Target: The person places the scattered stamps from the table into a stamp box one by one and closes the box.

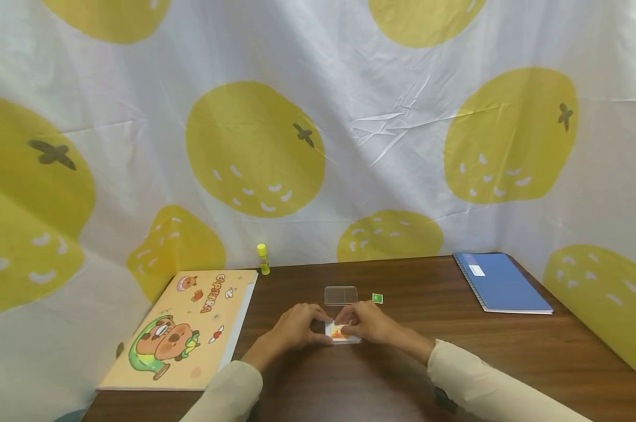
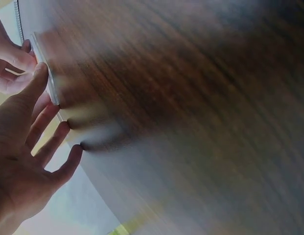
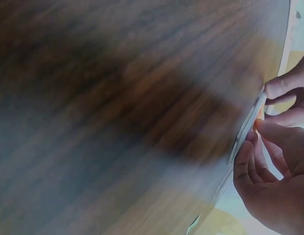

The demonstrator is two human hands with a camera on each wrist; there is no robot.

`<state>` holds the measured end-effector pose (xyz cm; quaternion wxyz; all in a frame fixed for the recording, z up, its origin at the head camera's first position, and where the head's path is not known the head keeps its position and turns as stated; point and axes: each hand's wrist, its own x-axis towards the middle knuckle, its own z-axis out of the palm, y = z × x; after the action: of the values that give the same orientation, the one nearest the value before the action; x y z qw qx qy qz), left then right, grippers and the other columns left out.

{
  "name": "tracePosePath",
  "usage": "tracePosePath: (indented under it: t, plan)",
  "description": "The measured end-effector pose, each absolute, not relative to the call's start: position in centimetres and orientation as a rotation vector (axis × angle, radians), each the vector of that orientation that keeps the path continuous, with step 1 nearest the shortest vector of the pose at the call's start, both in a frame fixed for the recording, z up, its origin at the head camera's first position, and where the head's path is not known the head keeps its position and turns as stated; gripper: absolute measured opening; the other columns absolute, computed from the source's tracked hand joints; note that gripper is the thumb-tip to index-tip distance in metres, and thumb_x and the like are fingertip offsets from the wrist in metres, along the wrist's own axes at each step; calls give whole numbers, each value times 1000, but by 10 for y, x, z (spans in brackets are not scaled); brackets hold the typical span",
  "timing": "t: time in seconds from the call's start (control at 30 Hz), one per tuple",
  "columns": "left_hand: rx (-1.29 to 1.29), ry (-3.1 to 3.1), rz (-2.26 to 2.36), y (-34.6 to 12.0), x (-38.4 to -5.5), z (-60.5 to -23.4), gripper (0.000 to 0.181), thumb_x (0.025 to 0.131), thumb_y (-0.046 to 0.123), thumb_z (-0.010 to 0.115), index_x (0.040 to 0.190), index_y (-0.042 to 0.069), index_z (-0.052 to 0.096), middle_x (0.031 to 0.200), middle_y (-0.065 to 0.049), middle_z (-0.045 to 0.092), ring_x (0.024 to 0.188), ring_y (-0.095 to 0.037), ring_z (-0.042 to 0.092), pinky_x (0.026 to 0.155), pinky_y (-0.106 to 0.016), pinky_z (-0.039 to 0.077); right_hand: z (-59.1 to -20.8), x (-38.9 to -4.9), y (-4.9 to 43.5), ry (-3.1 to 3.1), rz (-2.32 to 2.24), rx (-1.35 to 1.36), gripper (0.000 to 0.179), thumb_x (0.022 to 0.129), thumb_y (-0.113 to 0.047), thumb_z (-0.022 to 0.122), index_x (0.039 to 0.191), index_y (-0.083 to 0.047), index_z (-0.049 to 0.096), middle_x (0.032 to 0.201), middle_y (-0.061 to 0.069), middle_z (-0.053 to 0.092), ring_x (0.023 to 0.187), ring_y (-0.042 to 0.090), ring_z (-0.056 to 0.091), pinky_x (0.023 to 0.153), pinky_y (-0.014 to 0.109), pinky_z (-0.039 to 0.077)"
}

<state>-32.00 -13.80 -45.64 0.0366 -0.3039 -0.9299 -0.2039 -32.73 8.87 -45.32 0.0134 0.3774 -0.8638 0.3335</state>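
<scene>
A small flat white case [image 1: 343,340] lies on the table between both hands, an orange-printed card [image 1: 339,332] showing on its top. My left hand [image 1: 295,327] holds its left end, thumb at the near edge. In the left wrist view, the left hand's [image 2: 24,147] outer fingers spread toward the table. My right hand [image 1: 373,323] is bent over the right end. The right wrist view has the right hand's [image 3: 274,183] thumb and forefinger pinching at the orange print, with its other fingers curled beside the case [image 3: 243,132].
Just behind the hands lies a clear plastic box [image 1: 341,296], with a small green card [image 1: 377,299] to its right. A yellow glue stick [image 1: 263,259] stands at the back. The large capybara folder [image 1: 191,328] lies at left, a blue spiral notebook [image 1: 502,282] at right.
</scene>
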Motion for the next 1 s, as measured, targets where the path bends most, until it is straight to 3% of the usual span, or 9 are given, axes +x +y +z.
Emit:
tracePosePath:
  t: [0.3, 0.63, 1.0]
  plan:
    - [-948, -2861, -612, -138, -319, -456, 41, 82, 36, 89, 116, 16, 81, 117, 0, 75, 116, -25, 67, 100, -46, 54, -459, -329, 82, -2712, 1006, 1078, 13, 86, 0, 79, 99, -5, 78, 86, 3, 75, 77, 12, 68, 65, 23, 54]
    - [-953, -2858, -615, -138, -319, -455, 40, 83, 35, 89, 117, 16, 80, 117, 0, 75, 115, -25, 67, 100, -46, 53, -453, -325, 80, -2710, 993, 1096, 12, 87, 3, 77, 98, -2, 77, 87, 5, 74, 80, 18, 70, 69, 24, 57]
    - [-977, -2834, -601, -139, -316, -451, 39, 82, 35, 89, 114, 14, 81, 113, 1, 76, 111, -24, 68, 96, -45, 55, -456, -324, 80, -2678, 902, 1142, 4, 91, 0, 75, 93, -3, 77, 87, 3, 74, 87, 24, 68, 68, 24, 52]
